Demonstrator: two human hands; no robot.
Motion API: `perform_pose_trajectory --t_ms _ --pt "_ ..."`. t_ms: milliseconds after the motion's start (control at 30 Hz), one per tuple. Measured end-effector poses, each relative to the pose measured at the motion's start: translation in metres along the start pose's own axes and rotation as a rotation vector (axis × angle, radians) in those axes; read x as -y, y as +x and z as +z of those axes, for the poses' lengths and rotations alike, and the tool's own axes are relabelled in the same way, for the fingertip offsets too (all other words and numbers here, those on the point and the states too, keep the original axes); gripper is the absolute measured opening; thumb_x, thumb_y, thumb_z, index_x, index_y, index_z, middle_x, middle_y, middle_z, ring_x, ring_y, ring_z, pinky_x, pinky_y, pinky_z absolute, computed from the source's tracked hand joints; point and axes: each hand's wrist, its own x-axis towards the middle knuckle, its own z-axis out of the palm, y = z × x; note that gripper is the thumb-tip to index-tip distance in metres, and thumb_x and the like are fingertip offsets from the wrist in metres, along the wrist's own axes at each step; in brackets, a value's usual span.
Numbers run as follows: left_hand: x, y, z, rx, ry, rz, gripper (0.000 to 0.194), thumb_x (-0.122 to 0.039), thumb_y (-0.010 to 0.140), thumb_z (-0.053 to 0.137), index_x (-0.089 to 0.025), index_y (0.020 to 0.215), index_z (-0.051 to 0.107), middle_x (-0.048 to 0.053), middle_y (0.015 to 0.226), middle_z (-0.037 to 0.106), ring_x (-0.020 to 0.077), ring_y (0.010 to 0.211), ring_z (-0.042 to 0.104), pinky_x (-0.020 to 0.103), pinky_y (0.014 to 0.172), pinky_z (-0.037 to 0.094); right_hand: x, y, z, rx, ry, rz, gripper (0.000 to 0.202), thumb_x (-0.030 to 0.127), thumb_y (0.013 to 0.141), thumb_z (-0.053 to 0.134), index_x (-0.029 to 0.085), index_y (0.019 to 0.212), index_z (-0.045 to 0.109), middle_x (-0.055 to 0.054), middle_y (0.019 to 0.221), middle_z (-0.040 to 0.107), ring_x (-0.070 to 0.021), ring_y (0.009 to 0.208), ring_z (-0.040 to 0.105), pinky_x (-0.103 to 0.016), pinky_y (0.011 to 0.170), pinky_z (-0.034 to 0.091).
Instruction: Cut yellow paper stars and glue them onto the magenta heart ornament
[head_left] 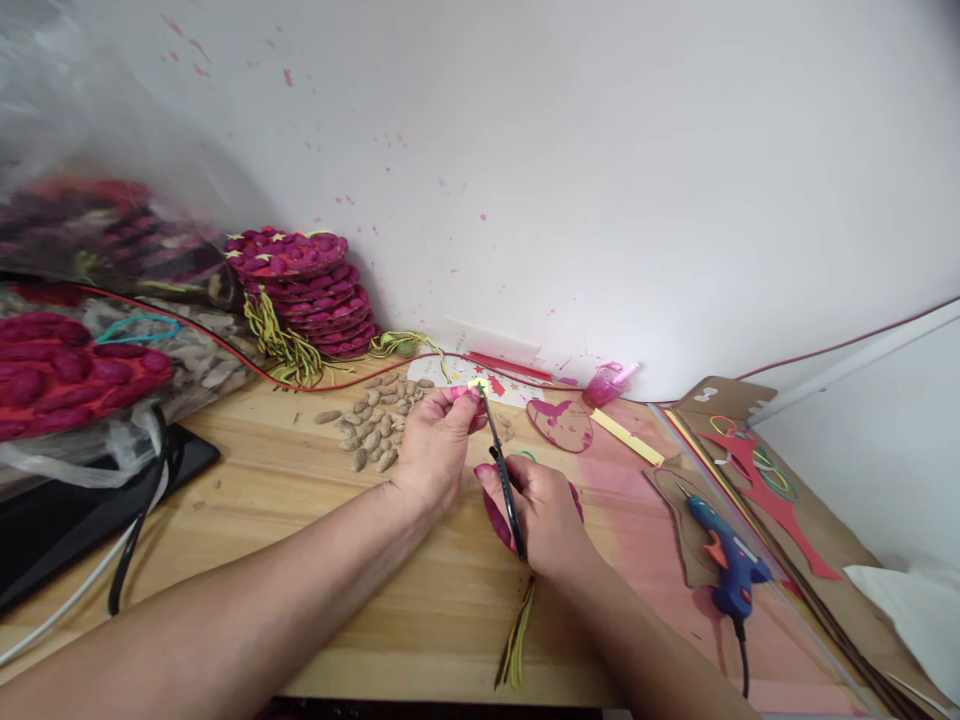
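My left hand [435, 445] pinches a small yellow paper piece [478, 384] with a green star shape on it, between thumb and fingertips. Scissors [506, 495] with black handles are gripped in my right hand [551, 515], and their blades reach up to the paper. Under my right hand lies a magenta-painted piece [496, 520], mostly covered by the hand. A yellow-green and dark tassel [516, 640] hangs toward the table's front edge from beneath it. Loose peanuts [371, 425] in their shells are spread just left of my left hand.
A stack of magenta peanut-covered discs [300, 290] with tassels stands at the back left, near a plastic bag [112, 130]. On the right rest a blue glue gun [727, 555], a cardboard disc [561, 425], a yellow strip [626, 437] and a pink paint cup [606, 385]. A red cord [352, 383] crosses behind.
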Motion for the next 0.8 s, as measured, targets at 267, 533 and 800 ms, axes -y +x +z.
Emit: perform_pose_trajectory --t_ms 267,533,800 --pt "0.0019 0.0006 -0.0002 0.009 0.017 0.039 0.024 -0.028 0.063 0.080 -0.015 0.072 0.062 -0.002 0.069 0.061 0.0090 0.064 0.054 0.024 0.068 0.046 0.0058 -0.0025 0.0002 -0.017 -0.032 0.018 0.039 0.047 0.088 0.058 0.021 0.060 0.047 0.003 0.053 0.050 -0.0127 0.054 0.045 -0.025 0.054 0.030" --pt "0.0022 0.0008 0.0002 0.002 0.032 0.053 0.024 -0.029 0.064 0.080 -0.015 0.073 0.062 -0.002 0.069 0.062 0.0094 0.064 0.055 0.025 0.069 0.046 0.0048 -0.0015 -0.0004 -0.042 -0.049 0.009 0.040 0.050 0.087 0.058 0.021 0.060 0.050 0.003 0.048 0.053 -0.0131 0.050 0.047 -0.026 0.052 0.031" --pt "0.0011 0.0036 -0.0010 0.003 0.035 0.062 0.026 -0.032 0.063 0.081 -0.015 0.071 0.062 -0.002 0.067 0.061 0.0088 0.061 0.054 0.024 0.066 0.045 0.0033 0.0010 0.0009 -0.062 -0.043 0.010 0.039 0.050 0.085 0.060 0.021 0.060 0.049 0.002 0.050 0.054 -0.0126 0.049 0.047 -0.026 0.050 0.030"
